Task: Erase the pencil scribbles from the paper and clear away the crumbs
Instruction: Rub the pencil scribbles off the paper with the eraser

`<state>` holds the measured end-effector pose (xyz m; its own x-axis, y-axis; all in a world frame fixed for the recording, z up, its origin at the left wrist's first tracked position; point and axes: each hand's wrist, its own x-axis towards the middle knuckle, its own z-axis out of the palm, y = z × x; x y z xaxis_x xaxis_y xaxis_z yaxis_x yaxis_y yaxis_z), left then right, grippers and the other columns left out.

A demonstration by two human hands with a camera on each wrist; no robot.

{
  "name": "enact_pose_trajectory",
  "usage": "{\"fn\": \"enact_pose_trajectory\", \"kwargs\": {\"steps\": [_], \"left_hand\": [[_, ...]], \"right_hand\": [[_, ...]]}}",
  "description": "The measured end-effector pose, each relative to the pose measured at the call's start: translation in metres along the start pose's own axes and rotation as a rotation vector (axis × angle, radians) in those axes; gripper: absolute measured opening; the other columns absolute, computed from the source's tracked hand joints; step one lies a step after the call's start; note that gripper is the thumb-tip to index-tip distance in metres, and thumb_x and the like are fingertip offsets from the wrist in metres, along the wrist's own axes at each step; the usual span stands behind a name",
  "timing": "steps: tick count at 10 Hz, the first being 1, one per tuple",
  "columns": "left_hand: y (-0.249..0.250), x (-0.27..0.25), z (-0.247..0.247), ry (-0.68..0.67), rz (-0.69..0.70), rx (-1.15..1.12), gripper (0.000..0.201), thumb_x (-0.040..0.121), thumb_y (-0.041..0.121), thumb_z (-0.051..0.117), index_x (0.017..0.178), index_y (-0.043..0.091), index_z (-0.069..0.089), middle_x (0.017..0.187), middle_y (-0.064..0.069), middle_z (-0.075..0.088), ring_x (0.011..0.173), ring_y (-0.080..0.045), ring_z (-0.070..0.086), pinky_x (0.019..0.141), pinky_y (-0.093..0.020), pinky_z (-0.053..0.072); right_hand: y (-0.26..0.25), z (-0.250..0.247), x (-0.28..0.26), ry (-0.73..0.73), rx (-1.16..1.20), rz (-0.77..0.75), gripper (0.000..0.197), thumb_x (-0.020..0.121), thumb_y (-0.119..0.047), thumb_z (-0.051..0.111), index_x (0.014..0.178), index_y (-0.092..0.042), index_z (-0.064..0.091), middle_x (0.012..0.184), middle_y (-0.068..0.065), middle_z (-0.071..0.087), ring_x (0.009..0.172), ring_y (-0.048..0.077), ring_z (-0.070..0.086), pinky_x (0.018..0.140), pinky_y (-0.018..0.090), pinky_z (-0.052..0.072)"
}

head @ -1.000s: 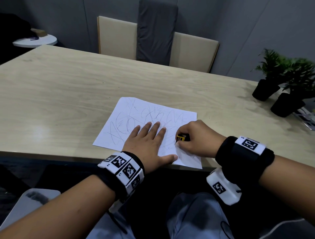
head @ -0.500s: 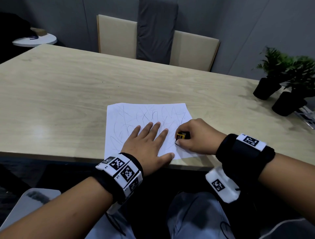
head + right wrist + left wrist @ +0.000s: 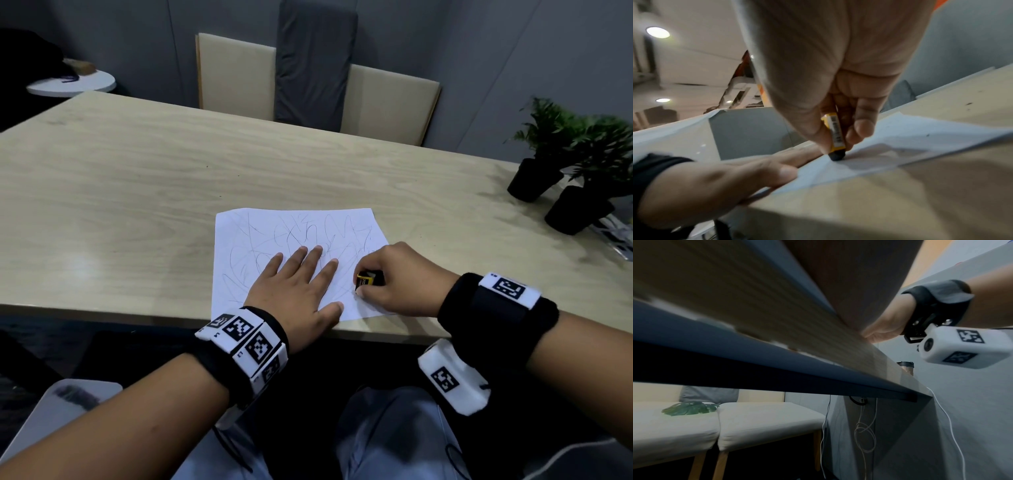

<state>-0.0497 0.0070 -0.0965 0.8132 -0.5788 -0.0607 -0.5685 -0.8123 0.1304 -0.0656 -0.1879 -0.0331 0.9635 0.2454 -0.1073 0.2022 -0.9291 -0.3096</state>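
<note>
Pinched between my right hand's thumb and fingers, the yellow-sleeved eraser stood with its dark tip on the scribbled paper. My left hand lay spread flat on that sheet at the wooden table's near edge.

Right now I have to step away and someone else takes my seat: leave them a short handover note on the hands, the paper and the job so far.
Left hand: flat, fingers straight, pressing the paper down near the table's front edge.
Right hand: pinches the eraser, its dark tip on the sheet's near right part.
Done: little to see; scribbles cover most of the sheet.
Left: erase nearly all of them, then clear the crumbs.
</note>
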Motion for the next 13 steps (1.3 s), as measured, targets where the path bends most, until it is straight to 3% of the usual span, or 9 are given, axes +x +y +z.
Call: {"fn": "enact_pose_trajectory", "kwargs": {"steps": [2,3,5,6,8,9,11,12,13], "left_hand": [[0.0,0.002,0.001,0.004,-0.005,0.005,0.071,0.095,0.061,0.018,0.155,0.034,-0.009,0.163,0.004,-0.016,0.149,-0.014,-0.016,0.12,-0.041,-0.009],[0.0,0.002,0.001,-0.003,-0.002,0.012,0.071,0.095,0.061,0.017,0.155,0.034,-0.01,0.163,0.004,-0.016,0.149,-0.014,-0.016,0.12,-0.041,-0.009],[0.0,0.002,0.001,-0.003,-0.002,0.012,0.07,0.095,0.061,0.017,0.154,0.034,-0.01,0.163,0.004,-0.016,0.149,-0.014,-0.016,0.12,-0.042,-0.008],[-0.001,0.002,0.001,-0.005,0.001,0.019,0.07,0.096,0.062,0.017,0.154,0.034,-0.01,0.163,0.004,-0.016,0.149,-0.015,-0.016,0.12,-0.041,-0.009],[0.0,0.001,0.001,0.005,-0.004,0.012,0.071,0.095,0.061,0.018,0.155,0.034,-0.008,0.163,0.004,-0.015,0.149,-0.014,-0.015,0.12,-0.041,-0.008],[0.0,0.001,0.001,0.002,-0.003,0.012,0.071,0.095,0.061,0.018,0.155,0.034,-0.008,0.163,0.004,-0.016,0.149,-0.014,-0.015,0.12,-0.042,-0.008],[0.0,0.001,0.0,0.004,-0.003,0.01,0.07,0.096,0.059,0.019,0.155,0.033,-0.008,0.163,0.003,-0.015,0.149,-0.015,-0.014,0.12,-0.042,-0.008],[0.001,0.001,0.0,0.003,0.0,0.01,0.068,0.097,0.057,0.019,0.155,0.033,-0.008,0.163,0.003,-0.015,0.149,-0.015,-0.014,0.12,-0.041,-0.008],[0.001,0.0,-0.001,0.007,0.0,0.004,0.067,0.097,0.054,0.019,0.155,0.033,-0.008,0.163,0.002,-0.014,0.149,-0.015,-0.013,0.12,-0.041,-0.008]], "right_hand": [[0.003,-0.004,0.001,0.044,-0.002,0.043,0.011,0.082,-0.017,0.063,0.084,-0.013,0.072,0.076,-0.001,0.069,0.073,0.015,0.062,0.068,0.031,0.053],[-0.004,0.0,-0.004,-0.012,-0.001,-0.014,0.011,0.082,-0.016,0.063,0.085,-0.015,0.073,0.076,-0.002,0.07,0.073,0.013,0.062,0.068,0.028,0.051],[0.003,-0.004,0.0,0.043,0.012,0.066,0.01,0.082,-0.017,0.063,0.084,-0.012,0.072,0.077,0.001,0.07,0.076,0.017,0.064,0.069,0.031,0.052],[-0.007,0.003,-0.004,-0.013,0.003,-0.007,0.011,0.082,-0.017,0.062,0.084,-0.012,0.072,0.076,0.001,0.07,0.073,0.015,0.063,0.067,0.03,0.051],[0.002,-0.004,-0.002,0.045,-0.001,0.073,0.011,0.082,-0.017,0.062,0.084,-0.012,0.072,0.076,0.0,0.068,0.072,0.017,0.061,0.066,0.029,0.049],[-0.008,0.002,-0.007,-0.01,-0.007,0.0,0.01,0.082,-0.017,0.062,0.083,-0.014,0.071,0.075,-0.002,0.068,0.07,0.012,0.06,0.066,0.027,0.049],[0.003,-0.003,-0.005,0.064,0.002,0.072,0.011,0.081,-0.016,0.063,0.083,-0.011,0.072,0.075,0.0,0.069,0.071,0.016,0.061,0.067,0.03,0.051],[-0.011,0.006,-0.012,-0.015,0.003,-0.02,0.01,0.081,-0.018,0.062,0.082,-0.014,0.071,0.072,-0.003,0.068,0.068,0.011,0.06,0.066,0.027,0.049],[-0.007,0.002,-0.009,0.011,0.003,0.007,0.01,0.082,-0.019,0.063,0.083,-0.012,0.071,0.074,-0.001,0.069,0.07,0.013,0.06,0.068,0.031,0.051]]}}
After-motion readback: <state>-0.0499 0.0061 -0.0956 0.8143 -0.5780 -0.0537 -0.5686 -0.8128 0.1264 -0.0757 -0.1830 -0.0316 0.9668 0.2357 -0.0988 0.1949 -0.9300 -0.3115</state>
